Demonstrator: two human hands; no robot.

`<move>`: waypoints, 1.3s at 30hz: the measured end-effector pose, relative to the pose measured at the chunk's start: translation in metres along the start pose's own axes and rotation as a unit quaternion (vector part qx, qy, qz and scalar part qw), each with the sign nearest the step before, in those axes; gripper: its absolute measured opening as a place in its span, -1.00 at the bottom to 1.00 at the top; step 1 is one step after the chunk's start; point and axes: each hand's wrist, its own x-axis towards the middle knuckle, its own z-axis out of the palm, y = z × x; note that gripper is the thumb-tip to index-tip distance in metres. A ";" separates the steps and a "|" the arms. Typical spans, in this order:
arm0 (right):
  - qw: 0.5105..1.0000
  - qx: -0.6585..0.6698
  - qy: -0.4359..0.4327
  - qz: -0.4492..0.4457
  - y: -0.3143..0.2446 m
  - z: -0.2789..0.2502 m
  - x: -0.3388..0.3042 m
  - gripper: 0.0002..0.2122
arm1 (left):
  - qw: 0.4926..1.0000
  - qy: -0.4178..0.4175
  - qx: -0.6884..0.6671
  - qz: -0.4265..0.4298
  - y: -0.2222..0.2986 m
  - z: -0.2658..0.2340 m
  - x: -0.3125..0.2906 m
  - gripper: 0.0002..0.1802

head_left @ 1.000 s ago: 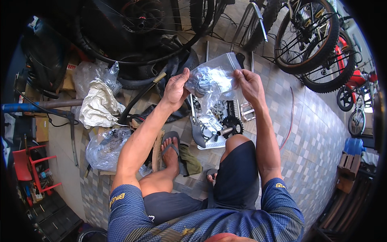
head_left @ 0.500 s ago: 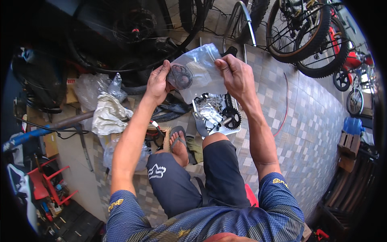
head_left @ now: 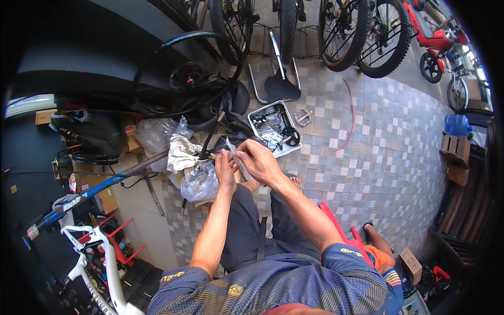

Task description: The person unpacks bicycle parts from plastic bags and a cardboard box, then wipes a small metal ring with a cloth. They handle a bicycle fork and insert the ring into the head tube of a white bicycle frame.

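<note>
My left hand [head_left: 226, 169] and my right hand [head_left: 256, 159] are close together above my knees, both pinching a small clear plastic bag [head_left: 237, 160] between them. What the bag holds is hidden by my fingers. Just beyond my hands a white tray [head_left: 259, 113] of bicycle parts, with a black sprocket among them, sits on the tiled floor. A crumpled clear plastic bag [head_left: 199, 182] lies to the left of my left hand.
A black bicycle wheel [head_left: 186, 79] lies at the back left, a black saddle [head_left: 278, 86] behind the tray, a loose pedal [head_left: 305, 116] to the tray's right. Bicycles [head_left: 362, 31] stand along the back. A white frame [head_left: 97, 262] and blue tube [head_left: 73, 199] are on my left. A red stool [head_left: 341, 231] is by my right leg.
My hands have come down from a raised position with the bag spread wide to a low one near my knees, the bag now bunched small between them. The view has tilted outward.
</note>
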 end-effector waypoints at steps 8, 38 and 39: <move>0.996 -0.028 -0.059 -0.054 -0.111 -0.040 -0.069 -0.85 | 0.988 -0.108 0.017 0.107 0.110 0.037 -0.180 -0.63; 0.617 -0.097 -0.777 -0.078 -0.252 0.244 -0.328 -0.65 | 0.770 0.294 -0.486 0.289 -0.059 -0.213 -0.521 -0.68; 0.613 -0.085 -0.781 -0.081 -0.253 0.262 -0.341 -0.64 | 0.758 0.287 -0.504 0.299 -0.060 -0.230 -0.530 -0.68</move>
